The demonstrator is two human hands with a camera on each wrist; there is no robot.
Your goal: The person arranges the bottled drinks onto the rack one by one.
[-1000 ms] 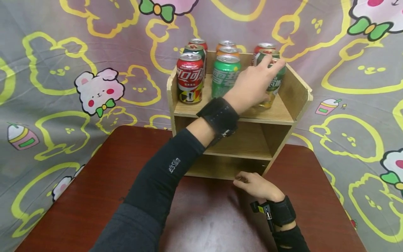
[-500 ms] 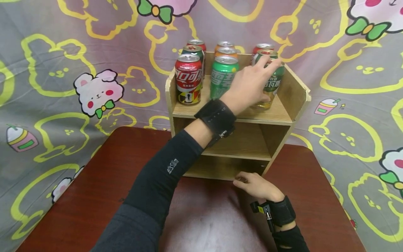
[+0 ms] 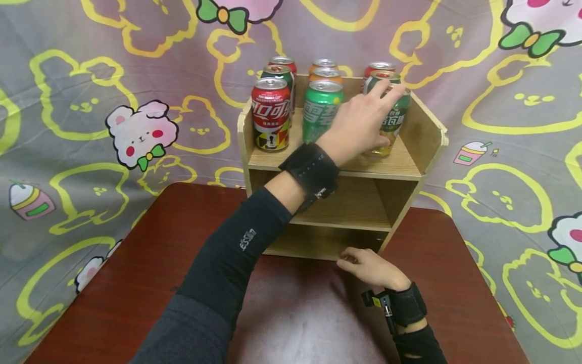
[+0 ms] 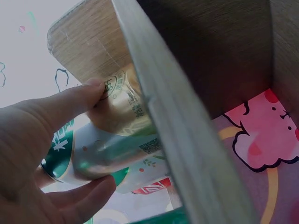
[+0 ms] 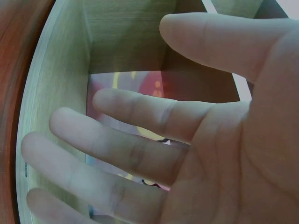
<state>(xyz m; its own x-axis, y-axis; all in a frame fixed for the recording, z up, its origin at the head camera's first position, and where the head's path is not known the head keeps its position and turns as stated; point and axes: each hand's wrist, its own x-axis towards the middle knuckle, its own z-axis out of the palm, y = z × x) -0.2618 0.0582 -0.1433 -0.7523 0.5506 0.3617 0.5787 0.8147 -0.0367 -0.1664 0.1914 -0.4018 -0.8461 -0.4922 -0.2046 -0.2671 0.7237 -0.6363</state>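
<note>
My left hand is at the right front of the wooden shelf's top level. It grips a green-and-gold drink can, which stands in the front row. In the left wrist view the thumb lies on one side of the can and the fingers on the other; the shelf board hides part of it. My right hand is low by the bottom shelf's front edge and holds nothing. Its fingers are spread and relaxed in the right wrist view.
A red cola can and a green soda can stand in the front row, left of the held can. Several orange, dark green and red cans stand behind. Raised side panels flank the top level. The shelf stands on a reddish-brown table before a patterned cloth.
The head view has shifted very slightly. My left hand keeps its grip on the can, and my right hand stays in the same place.
</note>
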